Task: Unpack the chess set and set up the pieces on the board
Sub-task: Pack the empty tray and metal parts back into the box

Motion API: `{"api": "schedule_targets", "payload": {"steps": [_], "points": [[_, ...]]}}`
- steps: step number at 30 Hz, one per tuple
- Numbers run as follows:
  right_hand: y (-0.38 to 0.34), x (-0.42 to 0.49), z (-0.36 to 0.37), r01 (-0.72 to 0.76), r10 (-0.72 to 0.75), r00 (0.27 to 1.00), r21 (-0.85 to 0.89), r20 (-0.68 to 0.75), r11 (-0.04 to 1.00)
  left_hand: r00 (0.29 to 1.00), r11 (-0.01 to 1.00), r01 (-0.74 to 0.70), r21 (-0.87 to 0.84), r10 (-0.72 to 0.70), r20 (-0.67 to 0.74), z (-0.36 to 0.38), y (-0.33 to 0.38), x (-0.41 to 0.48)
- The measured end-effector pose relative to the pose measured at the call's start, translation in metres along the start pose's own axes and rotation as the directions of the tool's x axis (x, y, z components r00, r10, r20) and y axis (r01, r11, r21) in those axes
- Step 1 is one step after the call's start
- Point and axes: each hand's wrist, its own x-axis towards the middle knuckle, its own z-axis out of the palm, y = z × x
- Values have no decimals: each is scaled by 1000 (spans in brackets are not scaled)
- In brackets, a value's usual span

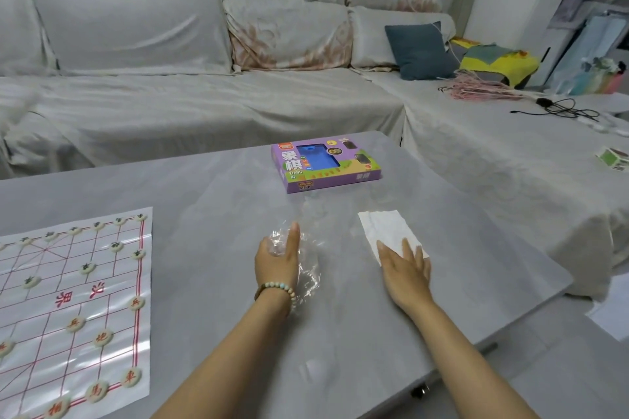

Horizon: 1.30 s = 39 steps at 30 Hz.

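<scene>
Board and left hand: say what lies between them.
Head view: only bare table between the board and the left hand, which grips a clear bag.

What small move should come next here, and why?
Probably slide the paper toward the bag and gather both. Pieces already stand on the board, the right hand lies flat on the paper, the left hand is on the bag, and the box lies beyond them.
</scene>
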Motion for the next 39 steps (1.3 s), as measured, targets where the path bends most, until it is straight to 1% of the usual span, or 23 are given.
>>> {"api": "schedule_targets", "payload": {"steps": [2,5,6,8,9,11,13,14,16,18,19,21,23,25,27,28,29,31,32,34,36,37,39], "points": [[-1,3,4,50,-51,998,25,25,998,999,999,20,33,-19,-29,2,-5,5],[-11,0,0,93,-93,996,139,-6,986,999,999,20,47,-18,-40,5,-10,11],[-17,-5,-5,107,-106,994,254,-19,961,999,998,19,57,-17,-37,6,-8,10],[-35,-20,-17,134,-142,989,547,-28,826,999,997,21,76,-19,-27,6,-7,10],[-42,-27,-23,175,-183,982,610,-49,773,999,996,22,81,-20,-26,5,-7,11],[-47,-32,-26,275,-252,960,570,-120,774,999,996,22,90,-19,-39,0,-4,9],[-39,-26,-18,315,-241,946,457,-215,832,998,991,-22,129,28,-47,-6,-5,7],[-30,-19,-11,293,-210,944,355,-255,888,997,985,-60,161,67,-40,-10,-7,4],[-15,-2,1,142,-92,960,176,-263,974,992,974,-116,193,122,-19,-17,-11,-2],[-9,14,10,-36,69,956,122,-285,992,991,973,-131,192,133,3,-19,-15,-3],[-9,19,12,-86,115,945,107,-306,991,992,974,-126,191,126,9,-19,-16,-1],[-9,24,17,-107,126,924,71,-360,992,995,979,-99,179,99,9,-19,-14,1],[-7,26,19,-53,75,908,65,-412,996,997,982,-79,172,78,15,-18,-16,6],[-6,27,20,29,23,901,113,-434,993,998,981,-67,180,66,13,-18,-16,7],[-7,26,16,135,0,916,307,-401,942,997,979,-72,190,70,16,-19,-18,8],[-10,24,11,175,0,932,448,-363,877,997,979,-79,186,77,18,-18,-19,8],[-16,18,2,177,10,954,589,-300,789,997,981,-82,176,79,24,-18,-18,8],[-29,3,-14,123,17,986,794,-165,595,997,986,-74,151,69,36,-18,-18,10],[-36,-6,-20,108,-1,992,831,-128,546,998,990,-62,129,58,33,-19,-17,10],[-55,-27,-25,123,-60,992,825,-107,551,1000,995,-14,94,13,14,-20,-14,6],[-79,-52,-21,214,-156,976,801,-153,559,999,997,48,54,-49,15,-18,-11,-2],[-90,-64,-17,274,-213,960,778,-183,565,996,997,77,-13,-76,34,-18,-8,-8],[-109,-84,-5,397,-330,915,677,-234,620,979,952,182,-245,-153,132,-22,3,-22]]}}
